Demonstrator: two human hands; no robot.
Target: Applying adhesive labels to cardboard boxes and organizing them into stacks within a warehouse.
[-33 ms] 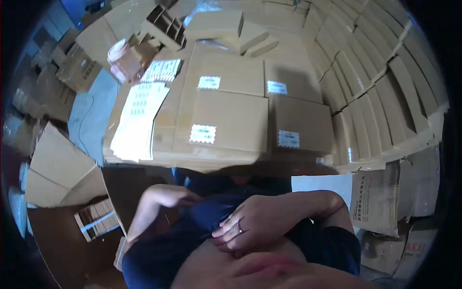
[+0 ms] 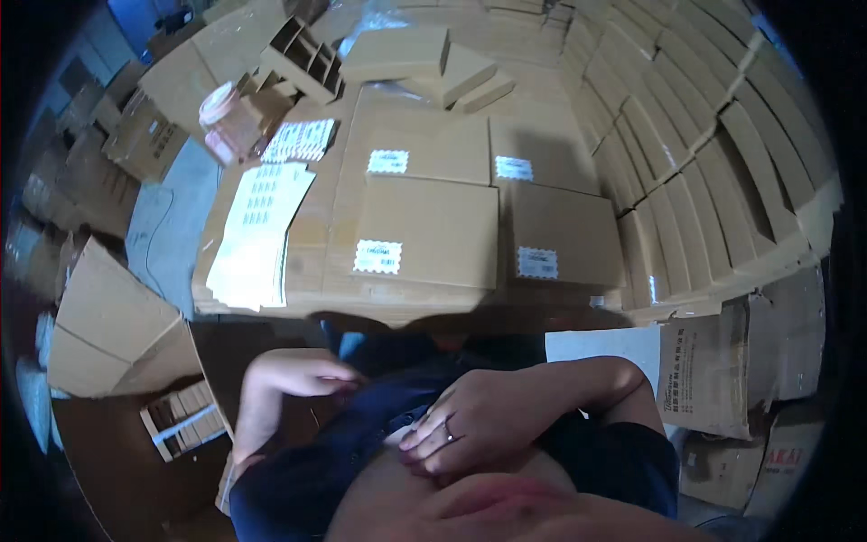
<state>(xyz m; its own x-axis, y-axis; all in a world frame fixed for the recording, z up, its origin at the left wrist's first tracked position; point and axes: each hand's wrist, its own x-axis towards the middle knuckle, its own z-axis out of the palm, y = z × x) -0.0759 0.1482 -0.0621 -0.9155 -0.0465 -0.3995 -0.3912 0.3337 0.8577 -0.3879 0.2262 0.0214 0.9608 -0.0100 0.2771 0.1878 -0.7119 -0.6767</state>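
My right hand [image 2: 461, 425], with a ring on one finger, is closed at the open neck of my dark blue button shirt [image 2: 370, 429], its curled fingers gripping the edge of the cloth. Lower down the shirt front is my left hand [image 2: 312, 372], fingers bent together and slightly blurred. Whatever lies between its fingertips is too small or hidden to make out. Beyond my hands, several flat brown cartons [image 2: 429, 230] with white wavy-edged labels [image 2: 377, 256] lie on a cardboard-covered table [image 2: 325, 303]. Neither hand touches them.
Printed label sheets [image 2: 257, 235] lie at the table's left, below a pinkish clear jar [image 2: 228, 122] and a cardboard divider tray [image 2: 305, 59]. Stacked cartons [image 2: 695, 172] wall the right side. An open box [image 2: 122, 334] stands at lower left, holding a smaller strapped pack [image 2: 185, 419].
The shirt cloth bunched up between my hands has dropped and lies flatter, showing buttons. My left hand has drawn slightly away from the cloth. The right hand stays nearly in place.
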